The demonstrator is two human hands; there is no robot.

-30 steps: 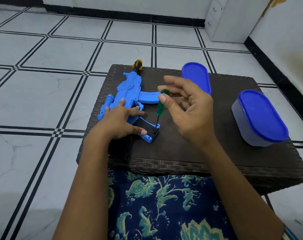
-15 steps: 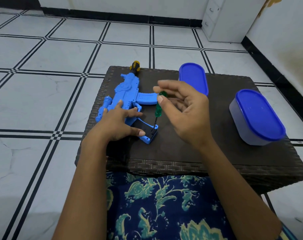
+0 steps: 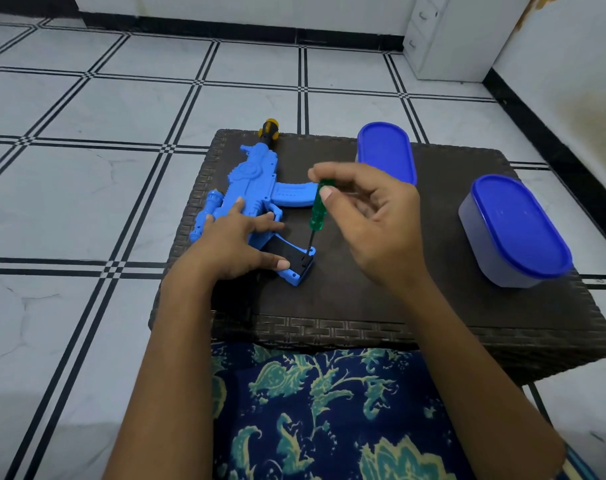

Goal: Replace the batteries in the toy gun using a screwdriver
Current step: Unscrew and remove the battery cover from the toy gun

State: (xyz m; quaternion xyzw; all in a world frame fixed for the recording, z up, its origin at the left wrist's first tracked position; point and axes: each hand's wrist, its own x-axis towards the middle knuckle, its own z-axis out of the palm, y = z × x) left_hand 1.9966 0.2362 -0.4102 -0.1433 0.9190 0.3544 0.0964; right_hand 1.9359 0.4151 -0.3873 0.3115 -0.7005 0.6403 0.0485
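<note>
A blue toy gun (image 3: 253, 183) with a yellow-and-black muzzle lies on its side on the dark woven table (image 3: 381, 306). Its black battery cover (image 3: 289, 252) sits in the grip, facing up. My left hand (image 3: 239, 249) lies flat on the gun with fingers spread, the thumb pressing the grip. My right hand (image 3: 374, 223) pinches the top of a green-handled screwdriver (image 3: 318, 211) between thumb and fingers. The screwdriver stands nearly upright, its tip set at the cover's right end.
Two lidded blue containers stand on the table: one at the back (image 3: 386, 152), a larger one at the right (image 3: 512, 230). A white cabinet (image 3: 443, 36) stands in the far corner. Tiled floor surrounds the table; my patterned lap lies below its front edge.
My right hand's fingers have shifted round the screwdriver handle while the tip stays on the cover. My left hand has kept its place on the gun.
</note>
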